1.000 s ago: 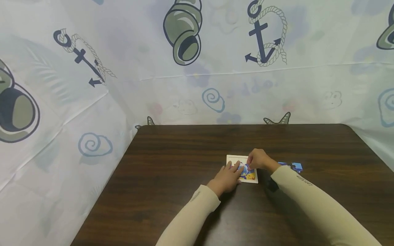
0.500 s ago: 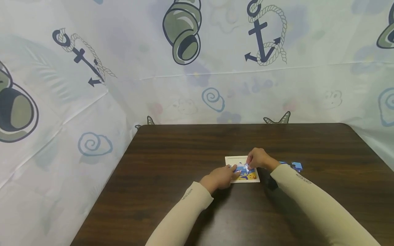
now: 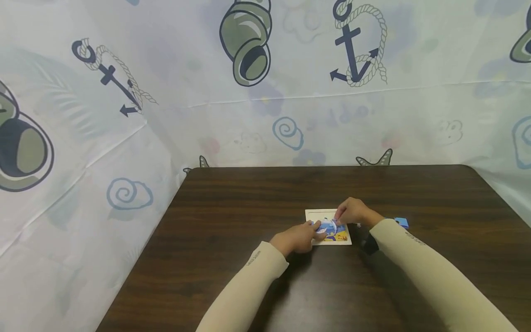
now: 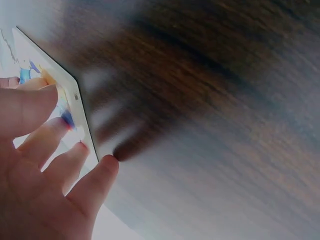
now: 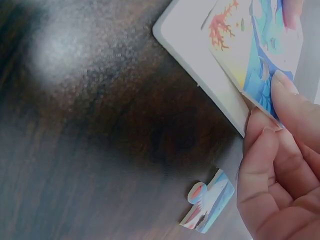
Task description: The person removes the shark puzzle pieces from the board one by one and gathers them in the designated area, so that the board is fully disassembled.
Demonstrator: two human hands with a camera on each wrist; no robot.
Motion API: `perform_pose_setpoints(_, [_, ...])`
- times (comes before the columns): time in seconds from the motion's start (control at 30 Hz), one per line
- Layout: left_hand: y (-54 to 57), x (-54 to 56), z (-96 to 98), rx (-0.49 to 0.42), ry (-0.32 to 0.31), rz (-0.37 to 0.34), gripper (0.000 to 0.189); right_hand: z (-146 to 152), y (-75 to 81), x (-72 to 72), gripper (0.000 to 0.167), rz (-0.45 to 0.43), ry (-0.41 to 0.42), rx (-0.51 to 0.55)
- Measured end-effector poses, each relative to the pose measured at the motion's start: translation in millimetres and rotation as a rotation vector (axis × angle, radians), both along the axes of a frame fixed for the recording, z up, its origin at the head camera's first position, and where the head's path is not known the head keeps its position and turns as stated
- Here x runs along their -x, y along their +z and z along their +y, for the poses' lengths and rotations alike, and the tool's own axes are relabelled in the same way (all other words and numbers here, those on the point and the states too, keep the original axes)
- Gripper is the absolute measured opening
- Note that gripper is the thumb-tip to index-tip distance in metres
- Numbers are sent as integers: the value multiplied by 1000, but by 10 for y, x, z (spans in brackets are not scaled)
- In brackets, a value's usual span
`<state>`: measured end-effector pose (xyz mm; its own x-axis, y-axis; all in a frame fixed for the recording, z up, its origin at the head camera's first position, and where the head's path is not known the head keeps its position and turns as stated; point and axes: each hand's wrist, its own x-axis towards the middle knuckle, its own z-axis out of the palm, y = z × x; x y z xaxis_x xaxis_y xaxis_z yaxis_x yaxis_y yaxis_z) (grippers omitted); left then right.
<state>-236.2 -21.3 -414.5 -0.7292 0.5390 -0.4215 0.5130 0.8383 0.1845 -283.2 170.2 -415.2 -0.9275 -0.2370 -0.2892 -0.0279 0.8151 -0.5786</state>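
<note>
A jigsaw puzzle in a pale tray lies on the table, its sea picture in blue and yellow. My left hand rests its fairly straight fingers on the picture's left part. In the left wrist view the little fingertip reaches past the tray's edge. At the upper right of the picture is my right hand. It pinches a blue puzzle piece, thumb on top and fingers curled below its edge. That edge stands raised from the tray in the right wrist view.
A loose puzzle piece lies on the table below the right hand. Another blue piece lies further right, partly behind the right sleeve. The dark wooden table meets a patterned cloth at its back edge.
My left hand has drawn left from over the picture's middle, uncovering more of it. My right hand has shifted slightly right, its sleeve covering more of the loose pieces.
</note>
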Motion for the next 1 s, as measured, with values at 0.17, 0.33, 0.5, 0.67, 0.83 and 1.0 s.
perform_pose_setpoints(0.17, [10, 7, 18, 13, -3, 8, 56, 9, -3, -2, 6, -7, -12, 44])
perform_pose_setpoints(0.33, [25, 1, 25, 11, 15, 2, 53, 10, 29, -4, 8, -37, -36, 111])
perform_pose_setpoints(0.5, [31, 9, 13, -1, 33, 6, 50, 80, 93, 1, 15, -69, -88, 188])
perform_pose_setpoints(0.67, [18, 41, -10, 14, -27, 62, 48, 132, 82, -6, 15, -85, -107, 201])
perform_pose_setpoints(0.83, [-15, 52, -2, -8, -39, 43, 52, 101, -3, -14, 13, -70, -102, 200])
perform_pose_setpoints(1.0, [-23, 50, 27, -22, -38, 52, 55, 39, 20, -30, 9, -60, -122, 175])
